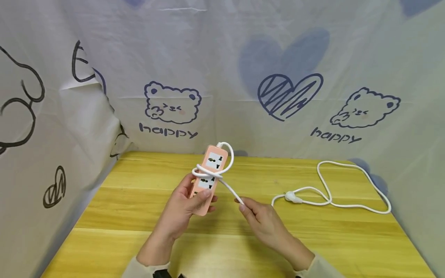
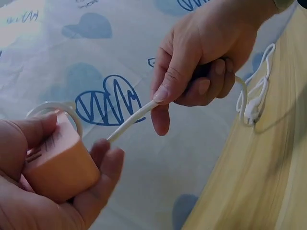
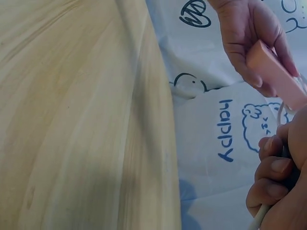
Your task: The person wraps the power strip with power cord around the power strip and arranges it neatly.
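A pink power strip (image 1: 198,208) with white socket faces is gripped at its lower end by my left hand (image 1: 181,206), thumb across the front. The white cord (image 1: 230,188) leaves its top end, loops down and crosses round the strip's middle. To the right, my right hand (image 1: 262,220) pinches the cord between thumb and forefinger, the other fingers curled. In the left wrist view the cord (image 2: 132,120) runs fairly straight between the hands. The right wrist view shows the strip (image 3: 273,72) in the left hand and the cord passing through the right hand's curled fingers.
The rest of the cord (image 1: 361,206) lies in a loose loop on the wooden table (image 1: 139,185) at the right, with the white plug (image 1: 293,197) on it. A printed cloth (image 1: 222,69) with hearts and bears hangs behind and along the sides.
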Demonstrator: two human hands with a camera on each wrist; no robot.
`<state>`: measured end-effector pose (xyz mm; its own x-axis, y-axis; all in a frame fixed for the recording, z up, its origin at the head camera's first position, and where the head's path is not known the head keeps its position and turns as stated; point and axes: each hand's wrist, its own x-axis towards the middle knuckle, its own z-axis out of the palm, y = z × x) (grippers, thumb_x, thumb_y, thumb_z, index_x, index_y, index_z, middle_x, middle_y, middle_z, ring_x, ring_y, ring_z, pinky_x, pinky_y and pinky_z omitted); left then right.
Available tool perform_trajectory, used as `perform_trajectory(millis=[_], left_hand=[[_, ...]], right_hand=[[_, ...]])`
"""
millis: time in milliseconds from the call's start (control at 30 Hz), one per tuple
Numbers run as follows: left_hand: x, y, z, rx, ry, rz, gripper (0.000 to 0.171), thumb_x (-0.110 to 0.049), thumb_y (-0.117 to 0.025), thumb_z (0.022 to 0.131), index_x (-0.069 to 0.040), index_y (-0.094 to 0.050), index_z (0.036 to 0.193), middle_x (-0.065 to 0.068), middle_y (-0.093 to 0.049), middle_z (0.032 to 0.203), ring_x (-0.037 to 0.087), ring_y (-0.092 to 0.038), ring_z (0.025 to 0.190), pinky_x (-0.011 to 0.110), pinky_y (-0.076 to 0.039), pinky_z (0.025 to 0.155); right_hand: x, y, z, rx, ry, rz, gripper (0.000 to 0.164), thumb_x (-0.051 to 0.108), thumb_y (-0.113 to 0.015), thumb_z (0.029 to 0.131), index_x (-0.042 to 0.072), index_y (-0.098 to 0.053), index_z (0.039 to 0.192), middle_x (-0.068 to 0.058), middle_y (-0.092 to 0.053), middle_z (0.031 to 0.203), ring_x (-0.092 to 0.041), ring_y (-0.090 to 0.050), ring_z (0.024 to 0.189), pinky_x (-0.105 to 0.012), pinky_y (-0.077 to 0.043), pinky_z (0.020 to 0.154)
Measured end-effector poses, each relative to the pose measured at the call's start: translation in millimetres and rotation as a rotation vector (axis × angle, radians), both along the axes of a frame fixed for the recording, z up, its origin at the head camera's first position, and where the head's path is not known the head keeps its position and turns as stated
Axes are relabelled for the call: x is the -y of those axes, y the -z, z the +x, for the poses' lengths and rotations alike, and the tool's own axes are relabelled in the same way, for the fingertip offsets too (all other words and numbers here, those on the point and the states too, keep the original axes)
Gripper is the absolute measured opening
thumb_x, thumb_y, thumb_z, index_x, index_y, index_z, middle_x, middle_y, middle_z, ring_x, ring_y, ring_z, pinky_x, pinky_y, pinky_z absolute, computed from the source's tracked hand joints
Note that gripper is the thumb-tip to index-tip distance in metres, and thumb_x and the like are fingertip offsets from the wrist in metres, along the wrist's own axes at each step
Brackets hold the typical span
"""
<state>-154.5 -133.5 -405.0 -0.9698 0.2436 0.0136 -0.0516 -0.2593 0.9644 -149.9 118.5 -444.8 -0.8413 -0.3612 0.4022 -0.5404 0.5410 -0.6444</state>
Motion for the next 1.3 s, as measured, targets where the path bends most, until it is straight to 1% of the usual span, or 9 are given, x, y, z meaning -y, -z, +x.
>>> perform_trajectory(millis=[133, 333, 467, 700, 900, 1000, 1067, 1200, 1300], left_hand=[[1.2, -2.1, 0.9, -0.063, -0.049, -0.189, 0.058, -0.012, -0.069, 0.103, -0.022, -0.044, 0.155, 0.018, -0.062, 0.125, 0.025, -0.072, 0.095, 0.038, -0.064, 0.077], [4.6, -3.0, -0.9, -0.109, -0.254, -0.594, 0.054, -0.025, -0.075, 0.100, -0.018, -0.053, 0.148, 0.013, -0.070, 0.110, 0.021, -0.068, 0.082, 0.032, -0.057, 0.064], [4.1, -1.3, -0.5, -0.150, -0.285, -0.809, 0.049, -0.029, -0.078, 0.098, -0.013, -0.059, 0.140, 0.009, -0.072, 0.103, 0.019, -0.061, 0.076, 0.032, -0.052, 0.061], [-1.9, -1.6, 6.5, -0.293, -0.211, -1.069, 0.045, -0.025, -0.083, 0.093, -0.011, -0.068, 0.132, 0.004, -0.076, 0.101, 0.016, -0.065, 0.079, 0.037, -0.056, 0.068], [1.1, -4.5, 15.8, -0.325, 0.083, -1.114, 0.030, -0.025, -0.078, 0.096, -0.017, -0.070, 0.124, -0.008, -0.065, 0.080, 0.010, -0.055, 0.064, 0.029, -0.047, 0.057], [4.3, -6.6, 18.6, -0.386, 0.235, -1.082, 0.023, -0.025, -0.078, 0.097, -0.022, -0.070, 0.119, -0.012, -0.062, 0.078, 0.007, -0.052, 0.063, 0.026, -0.045, 0.057], [6.7, -8.0, 20.3, -0.418, 0.314, -1.047, 0.026, -0.025, -0.080, 0.095, -0.026, -0.070, 0.119, -0.015, -0.063, 0.081, 0.005, -0.053, 0.066, 0.025, -0.047, 0.061], [10.0, -9.1, 21.0, -0.456, 0.432, -0.953, 0.031, -0.029, -0.083, 0.093, -0.032, -0.069, 0.121, -0.017, -0.064, 0.087, 0.002, -0.057, 0.073, 0.023, -0.051, 0.068], [11.4, -9.1, 19.8, -0.454, 0.483, -0.858, 0.039, -0.030, -0.082, 0.094, -0.036, -0.064, 0.128, -0.015, -0.065, 0.093, 0.003, -0.059, 0.079, 0.023, -0.053, 0.072]], right_hand=[[0.8, -2.3, 3.6, -0.127, -0.006, 0.047, 0.015, 0.011, -0.066, 0.104, 0.014, -0.076, 0.115, 0.016, -0.044, 0.069, 0.002, -0.043, 0.062, -0.020, -0.042, 0.056], [-2.5, -9.2, 11.2, -0.316, -0.057, 0.155, 0.017, 0.006, -0.073, 0.097, 0.010, -0.076, 0.113, 0.005, -0.072, 0.087, 0.000, -0.058, 0.074, -0.022, -0.053, 0.062], [-6.9, -28.0, 9.4, -0.391, -0.133, 0.219, 0.013, 0.008, -0.073, 0.095, 0.009, -0.075, 0.108, 0.006, -0.072, 0.087, 0.002, -0.055, 0.069, -0.019, -0.050, 0.058], [-6.5, -67.5, -4.0, -0.566, -0.257, 0.371, 0.002, 0.016, -0.072, 0.098, 0.016, -0.071, 0.099, 0.011, -0.061, 0.079, 0.000, -0.046, 0.061, -0.019, -0.041, 0.051], [2.4, -84.0, -15.6, -0.629, -0.355, 0.477, 0.013, 0.021, -0.083, 0.091, 0.018, -0.073, 0.098, 0.009, -0.062, 0.084, -0.002, -0.050, 0.062, -0.017, -0.044, 0.052], [5.2, -86.2, -23.6, -0.596, -0.384, 0.442, 0.015, 0.022, -0.087, 0.087, 0.018, -0.075, 0.094, 0.009, -0.064, 0.082, -0.002, -0.055, 0.063, -0.018, -0.048, 0.054], [5.6, -86.5, -29.6, -0.511, -0.384, 0.404, 0.019, 0.027, -0.090, 0.085, 0.018, -0.075, 0.092, 0.010, -0.066, 0.084, -0.001, -0.058, 0.065, -0.018, -0.050, 0.057], [3.4, -86.9, -39.2, -0.178, -0.362, 0.299, 0.025, 0.036, -0.091, 0.079, 0.022, -0.072, 0.087, 0.013, -0.065, 0.084, -0.001, -0.055, 0.069, -0.019, -0.049, 0.062], [1.4, -84.4, -44.9, 0.069, -0.363, 0.185, 0.017, 0.032, -0.088, 0.084, 0.022, -0.075, 0.086, 0.013, -0.065, 0.083, -0.004, -0.055, 0.072, -0.023, -0.050, 0.065]])
